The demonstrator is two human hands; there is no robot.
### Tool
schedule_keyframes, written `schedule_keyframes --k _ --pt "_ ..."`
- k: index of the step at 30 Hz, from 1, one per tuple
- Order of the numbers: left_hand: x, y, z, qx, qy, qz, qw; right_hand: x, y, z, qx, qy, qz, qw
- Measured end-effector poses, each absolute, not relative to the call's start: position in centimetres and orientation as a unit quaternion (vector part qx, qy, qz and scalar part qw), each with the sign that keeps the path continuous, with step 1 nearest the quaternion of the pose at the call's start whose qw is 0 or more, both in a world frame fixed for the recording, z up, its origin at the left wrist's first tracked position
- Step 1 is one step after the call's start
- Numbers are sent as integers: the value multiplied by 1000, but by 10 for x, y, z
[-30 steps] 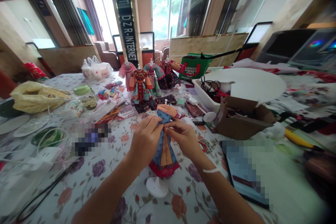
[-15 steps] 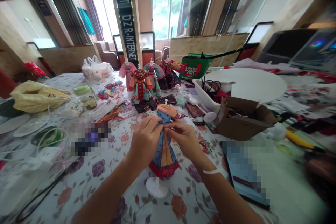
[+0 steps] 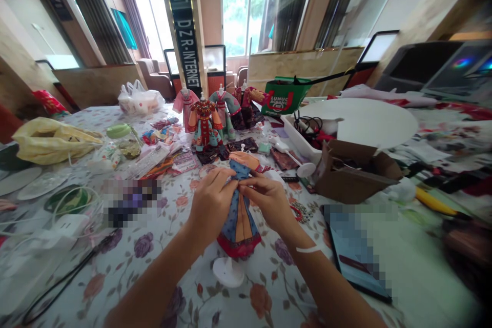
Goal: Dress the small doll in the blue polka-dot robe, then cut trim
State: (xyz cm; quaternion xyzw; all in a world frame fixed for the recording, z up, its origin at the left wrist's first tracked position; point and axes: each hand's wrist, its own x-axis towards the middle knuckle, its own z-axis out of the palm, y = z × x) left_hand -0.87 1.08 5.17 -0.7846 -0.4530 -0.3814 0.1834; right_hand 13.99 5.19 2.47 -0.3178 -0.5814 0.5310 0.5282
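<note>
In the middle of the table, a small doll dress [image 3: 241, 225] in blue, orange and red hangs on a white stand, whose round base [image 3: 228, 272] shows below the hem. My left hand [image 3: 210, 205] has its fingers closed on the left side of the dress at the waist. From the other side, my right hand [image 3: 269, 200] pinches the front at the same height, thumb and forefinger together. The fingertips of both hands nearly meet there. What exactly lies between them is too small to make out.
Several dressed doll stands, one in orange and teal [image 3: 205, 125], stand behind. To the right are a cardboard box [image 3: 351, 177], a white tray [image 3: 298, 138] and a tablet [image 3: 355, 256]. A lidded jar [image 3: 125, 141], a yellow bag [image 3: 54, 141] and cables lie left.
The view has shifted very slightly. Both hands stay at the waist of the dress with nearly the same grip.
</note>
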Motion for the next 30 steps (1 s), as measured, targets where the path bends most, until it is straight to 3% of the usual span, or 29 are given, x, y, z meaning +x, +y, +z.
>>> schedule_keyframes --k 5,9,20,30 --pt "-2 8 51 -778 -433 -340 301 139 51 28 -335 -582 518 530" --pt "2 8 48 -767 -439 -353 308 138 50 30 -343 -572 517 536" --pt "-7 15 48 -738 -491 -462 46 139 53 22 -338 -551 548 532" --pt "-14 21 45 -694 -523 -487 -89 138 52 24 -342 -523 584 519"
